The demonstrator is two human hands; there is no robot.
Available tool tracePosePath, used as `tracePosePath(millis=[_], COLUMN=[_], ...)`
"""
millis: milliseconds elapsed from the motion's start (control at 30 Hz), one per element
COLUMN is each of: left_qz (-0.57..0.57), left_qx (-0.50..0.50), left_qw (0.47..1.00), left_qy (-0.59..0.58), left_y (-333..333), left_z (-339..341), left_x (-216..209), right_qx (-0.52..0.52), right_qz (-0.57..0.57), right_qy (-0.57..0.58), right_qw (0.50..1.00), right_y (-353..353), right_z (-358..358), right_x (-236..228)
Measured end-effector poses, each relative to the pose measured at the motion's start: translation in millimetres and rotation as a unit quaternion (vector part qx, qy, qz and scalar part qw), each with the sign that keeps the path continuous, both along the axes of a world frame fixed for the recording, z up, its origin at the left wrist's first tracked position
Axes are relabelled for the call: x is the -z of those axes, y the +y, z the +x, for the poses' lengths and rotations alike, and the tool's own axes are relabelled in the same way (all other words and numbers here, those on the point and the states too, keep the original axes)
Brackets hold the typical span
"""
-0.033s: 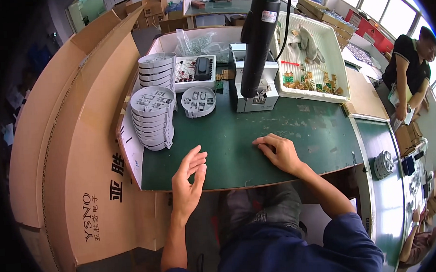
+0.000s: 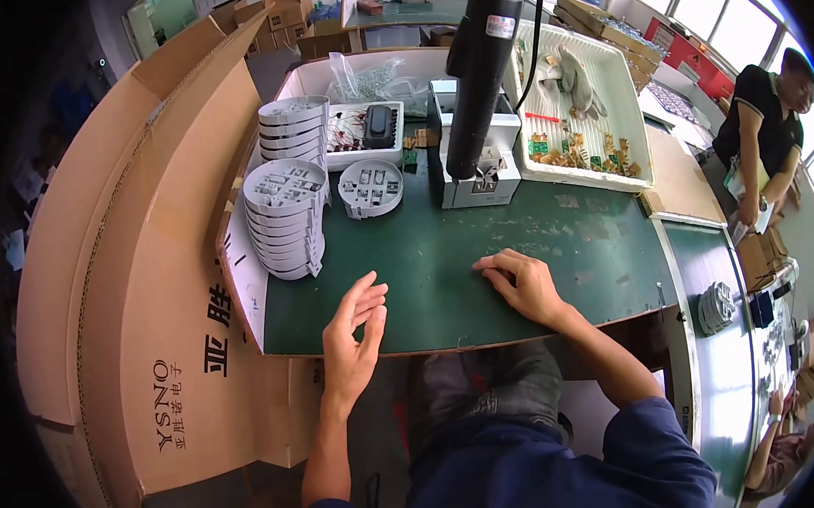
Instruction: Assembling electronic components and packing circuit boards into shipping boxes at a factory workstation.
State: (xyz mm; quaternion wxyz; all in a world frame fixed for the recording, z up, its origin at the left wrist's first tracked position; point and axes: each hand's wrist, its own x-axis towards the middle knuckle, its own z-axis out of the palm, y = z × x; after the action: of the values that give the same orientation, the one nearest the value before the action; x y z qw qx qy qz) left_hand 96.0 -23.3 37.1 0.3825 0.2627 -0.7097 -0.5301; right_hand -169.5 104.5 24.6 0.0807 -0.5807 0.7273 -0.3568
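My left hand (image 2: 350, 340) is held at the front edge of the green bench, empty, with fingers stretched and thumb apart. My right hand (image 2: 523, 290) rests on the bench top, its fingers curled in loosely and nothing visible in them. Beyond my left hand stands a stack of round grey plastic housings (image 2: 283, 228), with a second stack (image 2: 293, 132) behind it. One single round housing (image 2: 370, 188) lies flat beside the stacks, its moulded inside facing up. A black electric screwdriver (image 2: 481, 78) hangs in front of a grey box-shaped device (image 2: 482, 193), apart from both hands.
A white tray (image 2: 643, 144) at the back right holds small brass-coloured parts, green boards and gloves. A white box (image 2: 366, 158) contains wired parts and a black piece. Behind it lies a bag of screws (image 2: 372, 81). Large cardboard (image 2: 172, 291) borders the left; a co-worker (image 2: 756, 130) stands right.
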Motion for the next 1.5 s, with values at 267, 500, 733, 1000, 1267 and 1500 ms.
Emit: tracePosePath(millis=[267, 500, 733, 1000, 1267, 1500], left_qz=[-0.228, -0.101, 0.073, 0.024, 0.067, -0.013], left_qx=[-0.051, -0.007, 0.001, -0.168, -0.211, -0.105], left_qw=[0.968, 0.987, 0.994, 0.984, 0.975, 0.986], left_qy=[-0.096, -0.124, -0.077, -0.061, 0.027, -0.126], left_y=[-3.9, -12.8, -19.1, -37.3, -69.4, -171.2], left_z=[-13.0, -19.4, -39.2, -62.7, -102.3, -255.9], left_x=[36.5, 22.5, -12.9, -87.3, -158.9, -180.7], right_qx=[0.005, -0.003, -0.173, -0.107, -0.102, -0.083], right_qz=[-0.042, -0.015, -0.043, -0.041, -0.016, -0.006], right_qy=[0.004, -0.018, -0.070, -0.123, -0.168, -0.183], right_qw=[0.999, 1.000, 0.981, 0.986, 0.980, 0.980], right_y=[0.1, 4.3, 25.2, 32.4, 25.7, 24.3], right_z=[5.0, -12.9, -31.7, -21.5, -30.8, -37.4], right_x=[3.9, 1.2, -6.7, 7.5, -1.0, -1.8])
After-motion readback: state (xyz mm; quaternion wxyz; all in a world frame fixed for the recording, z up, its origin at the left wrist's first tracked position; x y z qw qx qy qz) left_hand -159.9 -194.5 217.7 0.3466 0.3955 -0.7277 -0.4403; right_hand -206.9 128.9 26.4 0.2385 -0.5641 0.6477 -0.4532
